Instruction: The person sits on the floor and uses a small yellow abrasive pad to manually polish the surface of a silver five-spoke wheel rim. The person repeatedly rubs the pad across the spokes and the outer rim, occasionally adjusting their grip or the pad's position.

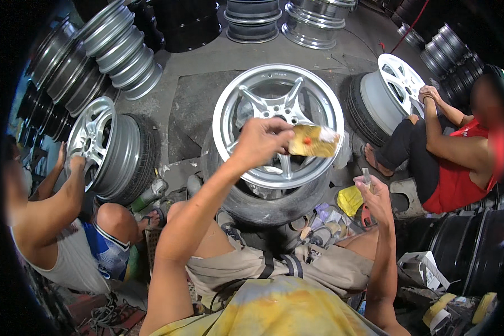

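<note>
My left hand (266,140) is closed on the edge of a flat gold-coloured plate (307,147), held above the near right part of a silver wheel rim (223,120). The plate carries a white paste lump (328,135) and a small orange-red dab (307,141). My right hand (376,199), lower and to the right, grips a small flat spatula (366,176) with its blade pointing up, apart from the plate. The five-spoked rim lies face up on a tyre (252,210) in front of my knees.
At left, a person works on a rim (89,140) propped on a tyre; at right, a person in red (453,173) works on another rim (400,78). Stacked rims (126,56) stand behind. A yellow bag (350,200) and scraps lie by my feet, near a power tool (149,191).
</note>
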`<action>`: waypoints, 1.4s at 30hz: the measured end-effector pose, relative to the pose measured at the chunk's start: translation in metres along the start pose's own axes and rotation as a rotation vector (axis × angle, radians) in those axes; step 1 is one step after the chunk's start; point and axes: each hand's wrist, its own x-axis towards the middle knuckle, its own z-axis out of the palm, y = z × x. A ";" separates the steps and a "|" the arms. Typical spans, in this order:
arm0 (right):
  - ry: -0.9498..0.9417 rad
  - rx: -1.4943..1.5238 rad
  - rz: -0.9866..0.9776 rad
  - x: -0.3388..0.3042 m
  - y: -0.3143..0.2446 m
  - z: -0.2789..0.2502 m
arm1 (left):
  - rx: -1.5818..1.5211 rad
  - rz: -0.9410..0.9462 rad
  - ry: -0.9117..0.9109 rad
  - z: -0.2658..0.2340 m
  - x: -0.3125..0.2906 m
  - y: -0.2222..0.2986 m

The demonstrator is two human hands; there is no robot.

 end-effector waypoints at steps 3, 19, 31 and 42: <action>-0.001 0.223 0.062 -0.005 -0.012 0.015 | -0.086 -0.132 -0.046 0.009 -0.007 -0.020; 0.090 0.531 0.071 0.011 -0.048 0.083 | -0.228 -0.221 -0.028 0.005 -0.020 -0.041; 0.290 0.139 -0.151 0.009 -0.027 0.098 | -0.200 -0.244 -0.132 0.028 -0.033 -0.070; 0.269 0.227 0.004 -0.008 -0.020 0.081 | -0.316 -0.210 0.031 0.021 -0.039 -0.068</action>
